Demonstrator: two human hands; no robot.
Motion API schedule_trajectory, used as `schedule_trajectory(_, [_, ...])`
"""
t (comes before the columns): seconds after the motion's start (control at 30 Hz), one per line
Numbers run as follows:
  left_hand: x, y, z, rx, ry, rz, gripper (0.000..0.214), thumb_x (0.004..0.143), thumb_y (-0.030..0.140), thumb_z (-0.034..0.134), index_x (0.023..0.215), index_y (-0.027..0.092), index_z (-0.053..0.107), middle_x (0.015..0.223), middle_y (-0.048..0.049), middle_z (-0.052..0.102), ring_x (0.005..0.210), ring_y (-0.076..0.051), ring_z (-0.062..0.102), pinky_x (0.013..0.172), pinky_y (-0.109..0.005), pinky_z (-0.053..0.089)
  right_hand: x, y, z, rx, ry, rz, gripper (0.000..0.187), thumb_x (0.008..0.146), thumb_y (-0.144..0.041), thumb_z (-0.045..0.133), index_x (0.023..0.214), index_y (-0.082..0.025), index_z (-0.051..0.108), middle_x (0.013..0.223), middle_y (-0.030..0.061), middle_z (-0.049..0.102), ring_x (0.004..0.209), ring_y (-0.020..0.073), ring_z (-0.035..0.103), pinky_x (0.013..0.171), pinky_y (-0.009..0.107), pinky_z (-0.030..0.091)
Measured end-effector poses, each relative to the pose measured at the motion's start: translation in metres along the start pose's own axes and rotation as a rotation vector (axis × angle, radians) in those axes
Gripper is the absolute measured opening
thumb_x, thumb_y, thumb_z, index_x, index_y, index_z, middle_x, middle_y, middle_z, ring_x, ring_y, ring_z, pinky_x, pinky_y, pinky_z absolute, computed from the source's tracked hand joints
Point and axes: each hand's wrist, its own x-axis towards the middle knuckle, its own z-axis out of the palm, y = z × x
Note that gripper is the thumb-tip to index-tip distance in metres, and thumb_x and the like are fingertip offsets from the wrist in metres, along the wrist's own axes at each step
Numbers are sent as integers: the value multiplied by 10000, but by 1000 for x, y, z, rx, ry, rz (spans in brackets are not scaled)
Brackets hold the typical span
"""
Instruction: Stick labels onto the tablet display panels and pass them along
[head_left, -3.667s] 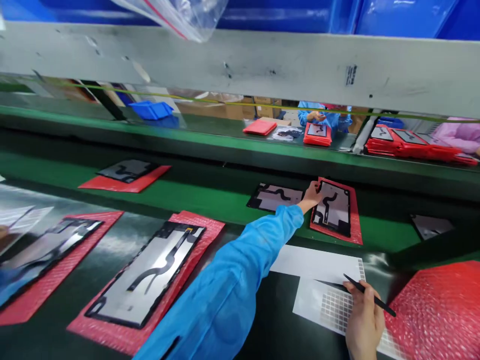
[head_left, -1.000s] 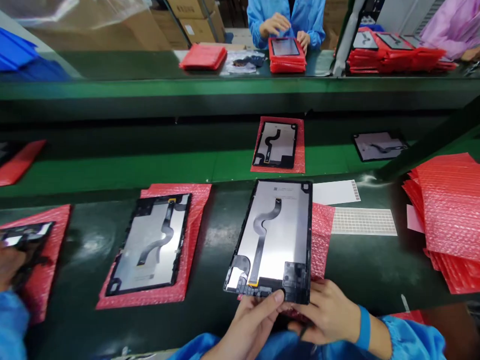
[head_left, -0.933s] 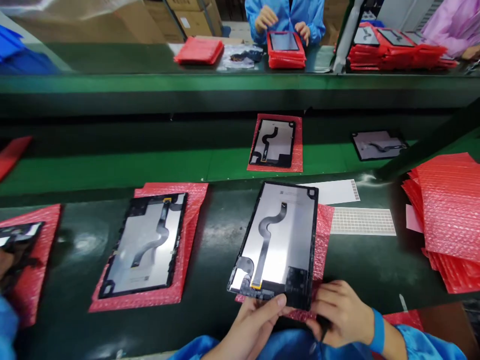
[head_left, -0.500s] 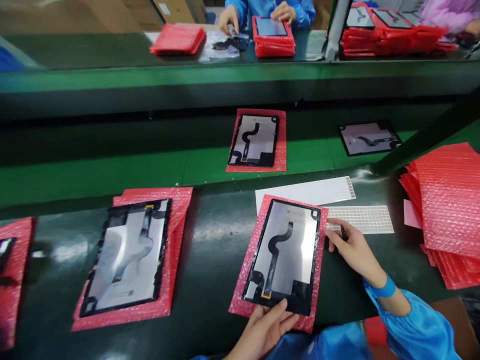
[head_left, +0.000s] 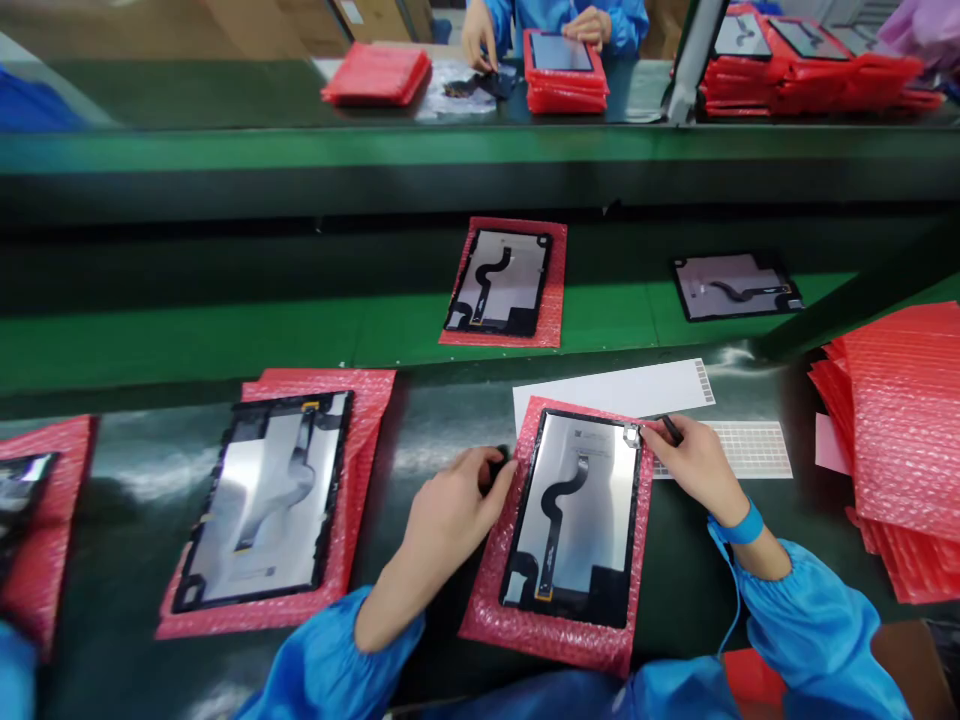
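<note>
Lying between the two hands near the front edge of the bench (head_left: 810,540), a silver-backed panel (head_left: 592,530) with a curved black cable rests face-up on a red bubble pouch (head_left: 486,608), slightly tilted to that edge. The left hand (head_left: 448,510) is beside the pouch's upper left edge, fingers curled and thumb brought close to them; something small and dark shows at the fingertips, and whether they grip it I cannot tell. The right hand (head_left: 701,465) is mostly closed around a black tool (head_left: 670,430), thumb and forefinger drawn together at the panel's far right corner. Counting the panels gives five: this one, a second (head_left: 255,470) on its own pouch to the left, a third (head_left: 22,485) cut off at the bench's left end, and two on the green belt (head_left: 405,320) beyond the bench's far edge, one on a pouch, one bare. Two sheets lie near that far edge, one mostly white (head_left: 600,393), one gridded (head_left: 754,450). One pile of red pouches (head_left: 907,420), too overlapped to count, fills the right end.
</note>
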Motion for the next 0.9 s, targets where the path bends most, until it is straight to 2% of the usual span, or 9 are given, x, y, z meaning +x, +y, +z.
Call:
schedule_trajectory(0.13, [23, -5, 7, 2, -151, 50, 231, 989, 374, 510, 851, 230, 627, 763, -31, 659, 674, -225, 596, 657, -338, 370, -3, 3, 2, 71, -10, -51, 382, 990, -492, 604, 705, -245, 539, 632, -21, 554, 604, 174, 502, 614, 322, 363])
schedule_trajectory(0.27, [5, -12, 13, -391, -114, 88, 308, 1041, 455, 511, 824, 238, 532, 749, 7, 583, 679, -181, 548, 669, -306, 435, -7, -4, 7, 208, -19, -72, 299, 1036, -468, 612, 924, -205, 702, 719, -13, 637, 640, 171, 562, 628, 306, 419])
schedule_trajectory(0.37, [-4, -16, 20, -735, -42, -19, 357, 968, 537, 692, 910, 251, 487, 719, 54, 548, 609, -138, 505, 585, -249, 432, -1, -16, 7, 240, -34, -107, 282, 1062, -447, 603, 1024, -200, 735, 718, -11, 664, 625, 172, 590, 614, 298, 459])
schedule_trajectory(0.43, [-6, -18, 24, -882, 24, -106, 488, 865, 535, 838, 1005, 273, 451, 694, 86, 575, 551, -119, 505, 537, -218, 425, 9, -20, 3, 148, -47, -196, 230, 1068, -364, 584, 1063, -204, 750, 811, 21, 744, 693, 192, 665, 666, 305, 517])
schedule_trajectory(0.5, [-4, -18, 25, -939, 130, -164, 594, 795, 510, 917, 1045, 285, 427, 670, 101, 605, 511, -108, 513, 507, -198, 427, 19, -17, -5, -71, -39, -303, 235, 1040, -220, 550, 1151, -205, 757, 1062, 77, 813, 862, 236, 749, 746, 335, 572])
schedule_trajectory(0.57, [-2, -20, 23, -955, 234, -190, 626, 755, 498, 949, 1055, 284, 444, 675, 96, 641, 502, -104, 537, 494, -186, 442, 25, -8, -15, -358, -11, -338, 366, 984, -106, 524, 1266, -200, 737, 1382, 126, 756, 979, 279, 779, 757, 373, 606])
schedule_trajectory(0.63, [1, -22, 20, -972, 302, -207, 634, 722, 493, 966, 1058, 280, 473, 694, 85, 673, 509, -104, 564, 491, -180, 463, 23, 3, -23, -593, 10, -303, 456, 955, -75, 532, 1364, -189, 700, 1585, 159, 625, 953, 300, 794, 679, 392, 622])
schedule_trajectory(0.77, [5, -21, 17, -1006, 298, -239, 623, 711, 489, 965, 1058, 280, 491, 714, 67, 701, 534, -122, 608, 493, -185, 492, 2, 18, -19, -737, 2, -311, 571, 922, -83, 586, 1479, -205, 626, 1662, 182, 533, 825, 276, 796, 557, 375, 618])
schedule_trajectory(0.9, [7, -15, 22, -956, 248, -225, 594, 753, 497, 930, 1061, 285, 468, 677, 85, 665, 494, -118, 567, 474, -193, 463, -15, 13, -6, -634, -12, -326, 552, 931, -76, 563, 1460, -217, 635, 1624, 179, 553, 820, 256, 794, 550, 357, 623])
